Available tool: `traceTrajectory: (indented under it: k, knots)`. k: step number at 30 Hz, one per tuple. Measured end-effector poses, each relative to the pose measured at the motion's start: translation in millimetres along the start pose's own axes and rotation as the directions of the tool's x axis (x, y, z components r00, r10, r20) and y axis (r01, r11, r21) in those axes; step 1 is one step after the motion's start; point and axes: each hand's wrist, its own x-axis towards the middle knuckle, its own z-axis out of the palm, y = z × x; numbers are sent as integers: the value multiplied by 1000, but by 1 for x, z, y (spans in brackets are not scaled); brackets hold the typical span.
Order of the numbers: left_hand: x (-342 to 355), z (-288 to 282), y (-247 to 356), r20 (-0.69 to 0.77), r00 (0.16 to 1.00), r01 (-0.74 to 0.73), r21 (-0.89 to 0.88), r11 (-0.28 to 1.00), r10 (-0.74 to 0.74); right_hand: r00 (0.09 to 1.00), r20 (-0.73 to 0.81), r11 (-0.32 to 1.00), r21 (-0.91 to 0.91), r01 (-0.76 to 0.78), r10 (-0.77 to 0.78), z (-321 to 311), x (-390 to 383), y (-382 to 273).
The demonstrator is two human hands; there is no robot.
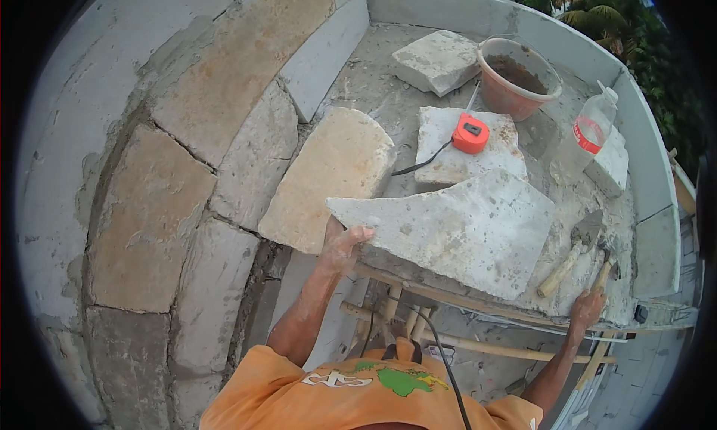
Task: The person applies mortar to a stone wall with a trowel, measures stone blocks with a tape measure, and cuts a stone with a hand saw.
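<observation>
Stone slab (463, 228) lies at front edge of ledge (571, 198); left hand (346, 249) pinches its left corner; right hand (588, 308) curls round hammer (602, 274); slab could tip off if one-handed hold slips.

The angular slab (463, 232) is pale grey with darker speckles; the rounded stone (328, 172) is tan. The tape measure (470, 133) is bright orange-red, the bucket (509, 94) dusty pink. The orange shirt (291, 396) bears a green, yellow and white print.
</observation>
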Motion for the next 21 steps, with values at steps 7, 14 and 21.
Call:
traceTrajectory:
  k: [7, 14, 21]
  knots:
    - [3, 14, 1, -31, 1000, -6, -39, 999, 4, 1000, -10, 999, 24, -26, 26, -10, -3, 8]
    - [0, 23, 12, -154, 988, 27, 36, 999, -21, 1000, -9, 1000, 26, 13, -12, -15, -6, -11]
    - [0, 35, 55, -34, 999, 15, 447, 894, 1, 960, -263, 948, 270, 170, -97, -87, -23, -84]
